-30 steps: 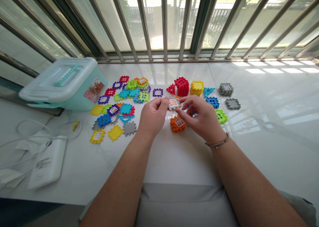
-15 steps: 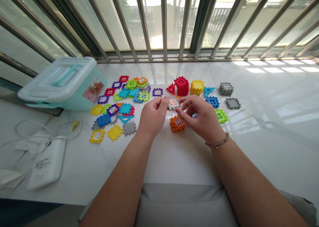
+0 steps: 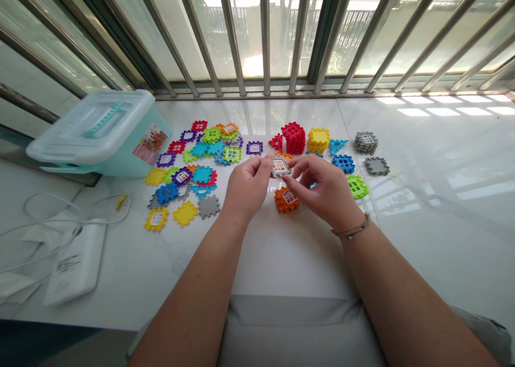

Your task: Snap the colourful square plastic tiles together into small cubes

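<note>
Between my two hands is a grey interlocking building tile (image 3: 280, 167) with a white window-like insert. My left hand (image 3: 250, 186) pinches its left edge between thumb and fingers. At the right edge, the bent fingers and thumb of my right hand (image 3: 322, 187) close on the tile. Just below it sits a stack of orange tiles (image 3: 287, 199). Beyond my hands stand a red tile stack (image 3: 293, 138) and a yellow stack (image 3: 319, 140). A blue tile (image 3: 343, 163) and a green tile (image 3: 357, 186) lie beside my right hand, which partly covers other pieces.
Loose mixed-colour tiles (image 3: 185, 213) spread left of my hands. A lidded turquoise box (image 3: 120, 152) stands at the back left, near a white power bank (image 3: 76, 265) and its cable. Grey tiles (image 3: 366, 142) are stacked at right. Metal window bars (image 3: 265, 45) border the back.
The view has shifted very slightly. My hands keep nearly the same pose around the grey tile, and the other pieces lie where they were.
</note>
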### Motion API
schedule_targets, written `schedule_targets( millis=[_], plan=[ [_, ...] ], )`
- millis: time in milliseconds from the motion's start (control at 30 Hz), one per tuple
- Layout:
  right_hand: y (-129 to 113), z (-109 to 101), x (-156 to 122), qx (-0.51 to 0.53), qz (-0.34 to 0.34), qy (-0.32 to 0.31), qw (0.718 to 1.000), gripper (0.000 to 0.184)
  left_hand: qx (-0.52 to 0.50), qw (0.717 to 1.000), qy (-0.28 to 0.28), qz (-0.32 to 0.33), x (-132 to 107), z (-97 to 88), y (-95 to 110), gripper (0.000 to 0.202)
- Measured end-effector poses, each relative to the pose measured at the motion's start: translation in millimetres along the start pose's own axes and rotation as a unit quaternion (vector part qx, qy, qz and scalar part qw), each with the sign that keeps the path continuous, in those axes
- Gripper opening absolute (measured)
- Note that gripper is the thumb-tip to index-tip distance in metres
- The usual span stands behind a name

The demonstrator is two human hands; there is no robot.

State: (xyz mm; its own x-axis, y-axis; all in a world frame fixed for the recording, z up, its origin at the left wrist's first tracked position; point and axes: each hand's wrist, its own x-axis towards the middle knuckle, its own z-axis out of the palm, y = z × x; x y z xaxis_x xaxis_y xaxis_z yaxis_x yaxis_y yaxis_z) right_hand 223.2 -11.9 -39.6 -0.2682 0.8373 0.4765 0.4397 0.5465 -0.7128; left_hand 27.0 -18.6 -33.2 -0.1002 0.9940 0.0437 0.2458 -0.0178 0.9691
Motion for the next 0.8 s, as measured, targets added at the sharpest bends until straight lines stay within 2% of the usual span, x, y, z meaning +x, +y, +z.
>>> schedule_targets(
  millis=[367, 800],
  plan=[
    [1.6, 4.4, -1.4, -0.01, 0.012, -0.028, 0.999, 0.024, 0.062, 0.998, 0.015, 0.005, -2.7, -0.6, 4.7, 0.053],
    [2.7, 4.3, -1.4, -0.013, 0.011, -0.025, 1.0, 0.025, 0.054, 0.998, 0.014, 0.002, -2.8, 0.3, 5.0, 0.054]
  ],
)
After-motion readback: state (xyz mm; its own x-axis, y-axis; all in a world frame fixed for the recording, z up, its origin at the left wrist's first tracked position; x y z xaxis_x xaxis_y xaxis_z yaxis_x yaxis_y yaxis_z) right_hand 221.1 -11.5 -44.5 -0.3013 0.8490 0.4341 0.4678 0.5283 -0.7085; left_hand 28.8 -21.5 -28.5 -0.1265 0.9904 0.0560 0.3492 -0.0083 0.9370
